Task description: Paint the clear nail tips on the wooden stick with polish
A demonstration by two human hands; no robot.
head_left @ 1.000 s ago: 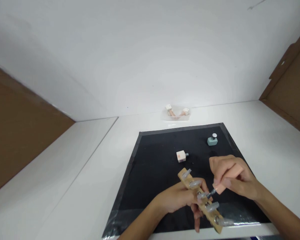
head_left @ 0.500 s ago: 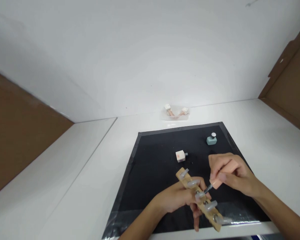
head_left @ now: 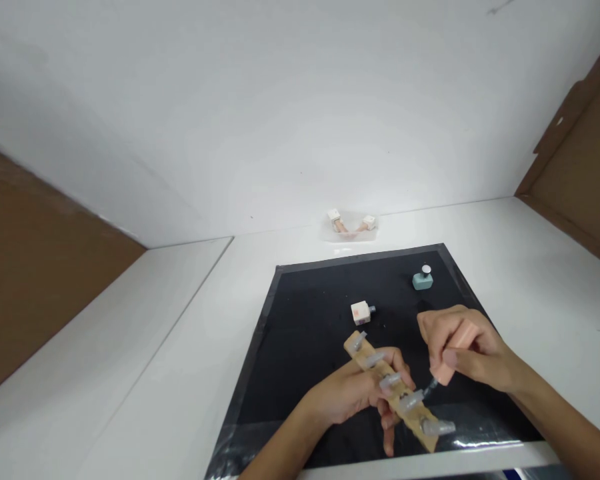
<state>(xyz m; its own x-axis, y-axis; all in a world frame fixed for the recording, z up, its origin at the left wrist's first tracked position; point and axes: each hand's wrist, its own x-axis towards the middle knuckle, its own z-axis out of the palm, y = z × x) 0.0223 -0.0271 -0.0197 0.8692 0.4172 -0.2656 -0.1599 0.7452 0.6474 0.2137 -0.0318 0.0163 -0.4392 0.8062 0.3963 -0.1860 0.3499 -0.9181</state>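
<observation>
Over the near part of the black mat, your left hand grasps a wooden strip bearing clear nail tips, while your right hand pinches a peach cap, its brush at one tip's end.

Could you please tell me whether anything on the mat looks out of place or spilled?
The white nail polish bottle on the black mat looks odd: it lies on its side, its neck apparently uncapped. No clear spill shows beside it.
</observation>
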